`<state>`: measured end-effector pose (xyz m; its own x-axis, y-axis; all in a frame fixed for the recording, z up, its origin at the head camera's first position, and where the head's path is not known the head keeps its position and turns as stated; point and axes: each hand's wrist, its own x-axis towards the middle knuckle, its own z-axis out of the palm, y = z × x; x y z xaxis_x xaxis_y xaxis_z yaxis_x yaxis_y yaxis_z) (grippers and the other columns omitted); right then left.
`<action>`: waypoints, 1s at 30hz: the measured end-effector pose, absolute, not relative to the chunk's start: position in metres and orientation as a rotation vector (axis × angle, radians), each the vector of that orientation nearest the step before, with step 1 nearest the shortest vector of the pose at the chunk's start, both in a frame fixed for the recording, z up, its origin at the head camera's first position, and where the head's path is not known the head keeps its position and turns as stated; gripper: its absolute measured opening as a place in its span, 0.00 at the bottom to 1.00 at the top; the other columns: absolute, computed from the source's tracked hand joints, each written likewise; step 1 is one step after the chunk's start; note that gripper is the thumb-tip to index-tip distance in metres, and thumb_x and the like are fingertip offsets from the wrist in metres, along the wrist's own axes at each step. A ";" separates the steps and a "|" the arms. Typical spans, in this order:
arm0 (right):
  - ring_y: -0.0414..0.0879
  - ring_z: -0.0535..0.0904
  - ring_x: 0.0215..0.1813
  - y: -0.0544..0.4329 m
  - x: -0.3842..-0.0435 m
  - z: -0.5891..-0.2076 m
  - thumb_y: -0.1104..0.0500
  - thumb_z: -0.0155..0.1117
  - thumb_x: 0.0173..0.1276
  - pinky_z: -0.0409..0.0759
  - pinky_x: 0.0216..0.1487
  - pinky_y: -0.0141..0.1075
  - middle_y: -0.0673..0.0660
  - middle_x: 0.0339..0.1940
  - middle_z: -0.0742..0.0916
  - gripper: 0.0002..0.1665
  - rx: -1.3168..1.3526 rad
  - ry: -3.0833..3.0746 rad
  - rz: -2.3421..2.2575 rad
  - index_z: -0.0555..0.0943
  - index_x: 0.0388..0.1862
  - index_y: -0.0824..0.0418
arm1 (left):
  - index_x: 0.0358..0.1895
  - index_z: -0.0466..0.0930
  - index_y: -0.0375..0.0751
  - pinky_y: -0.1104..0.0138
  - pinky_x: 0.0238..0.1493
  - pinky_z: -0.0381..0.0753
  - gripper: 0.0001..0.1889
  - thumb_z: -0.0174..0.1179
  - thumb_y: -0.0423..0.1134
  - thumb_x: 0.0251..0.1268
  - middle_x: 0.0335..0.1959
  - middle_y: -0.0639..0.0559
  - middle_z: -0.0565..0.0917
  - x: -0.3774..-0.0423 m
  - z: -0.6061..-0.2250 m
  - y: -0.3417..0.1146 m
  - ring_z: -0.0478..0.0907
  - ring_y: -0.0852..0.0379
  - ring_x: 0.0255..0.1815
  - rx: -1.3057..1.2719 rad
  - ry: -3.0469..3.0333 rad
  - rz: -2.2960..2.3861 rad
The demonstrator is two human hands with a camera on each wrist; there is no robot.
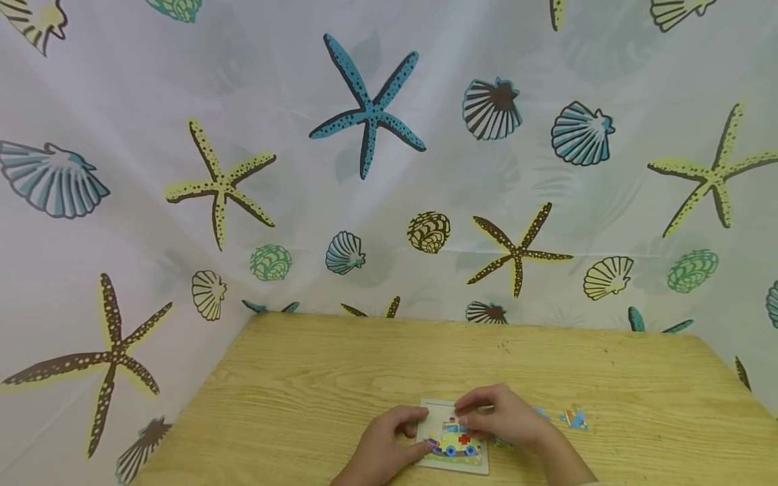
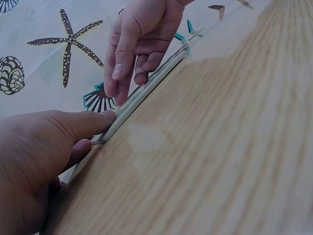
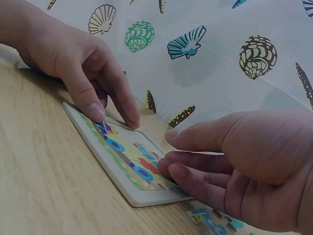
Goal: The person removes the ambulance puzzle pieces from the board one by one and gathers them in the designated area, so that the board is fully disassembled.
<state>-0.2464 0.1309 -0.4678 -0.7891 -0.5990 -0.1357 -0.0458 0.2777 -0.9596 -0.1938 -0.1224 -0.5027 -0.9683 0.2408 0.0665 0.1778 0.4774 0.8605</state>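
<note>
Tabletop (image 1: 304,378): wood-grained, smooth, faintly glossy. Curtain (image 1: 273,81): smooth, printed cloth or plastic, unclear which. Board (image 3: 142,199): smooth, seemingly matt.

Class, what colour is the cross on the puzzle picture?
The cross is red, clearest in the head view.

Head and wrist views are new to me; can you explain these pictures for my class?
There is no machine, just a person working bare-handed. The head picture comes from a camera worn on the head; the other two come from a camera on each wrist. On the wooden table lie a puzzle board, showing a yellow vehicle with a red cross, and loose pieces to its right. The left hand holds the board's left side. The right hand is over its right side, with no held piece visible.
</note>
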 end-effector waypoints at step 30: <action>0.44 0.79 0.42 0.121 -0.244 -0.471 0.62 0.67 0.69 0.77 0.44 0.28 0.57 0.44 0.84 0.16 -0.784 2.219 -1.384 0.83 0.54 0.64 | 0.58 0.83 0.44 0.72 0.42 0.76 0.24 0.73 0.46 0.58 0.46 0.57 0.85 -0.193 -0.501 -0.123 0.75 0.63 0.41 0.413 2.664 1.522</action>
